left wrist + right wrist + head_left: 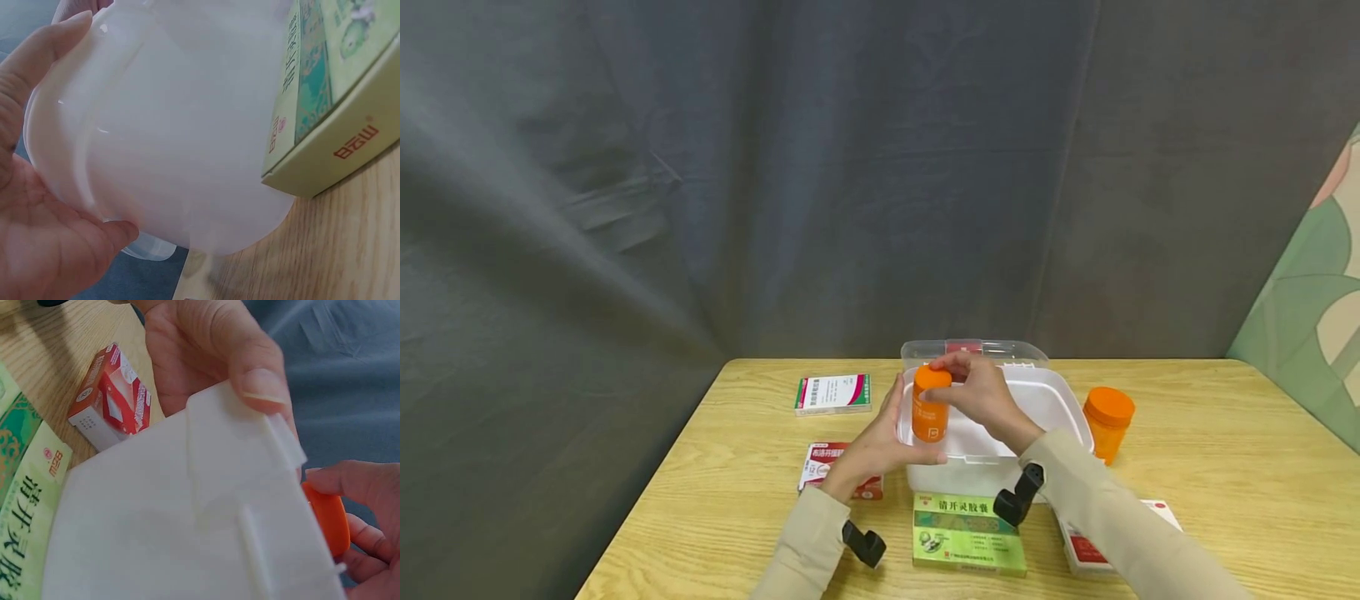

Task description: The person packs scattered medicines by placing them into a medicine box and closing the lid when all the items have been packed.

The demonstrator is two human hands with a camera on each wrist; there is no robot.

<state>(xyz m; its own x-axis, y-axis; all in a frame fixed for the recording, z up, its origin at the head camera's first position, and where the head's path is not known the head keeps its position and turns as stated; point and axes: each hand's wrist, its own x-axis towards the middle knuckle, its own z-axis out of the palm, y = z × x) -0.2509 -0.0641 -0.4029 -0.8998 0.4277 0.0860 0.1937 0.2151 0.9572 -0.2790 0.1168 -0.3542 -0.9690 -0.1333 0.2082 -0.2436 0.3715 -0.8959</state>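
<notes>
A white plastic box (951, 477) with a raised clear lid (1000, 350) stands on the table. My left hand (880, 442) grips its left end, with the thumb along the front rim; the left wrist view shows this hand around the box wall (175, 125). An orange bottle (931, 421) with an orange cap is upright at the left end of the box, and my right hand (981, 393) holds it near the cap. The right wrist view shows only a bit of the orange bottle (331, 522) behind the box; whether its base touches the box floor I cannot tell.
A second orange bottle (1108, 417) stands right of the box. In front lies a green medicine box (967, 537). A red and white box (816, 467) and a white, green and pink box (832, 393) lie left; another white and red box (1082, 550) is partly under my right sleeve.
</notes>
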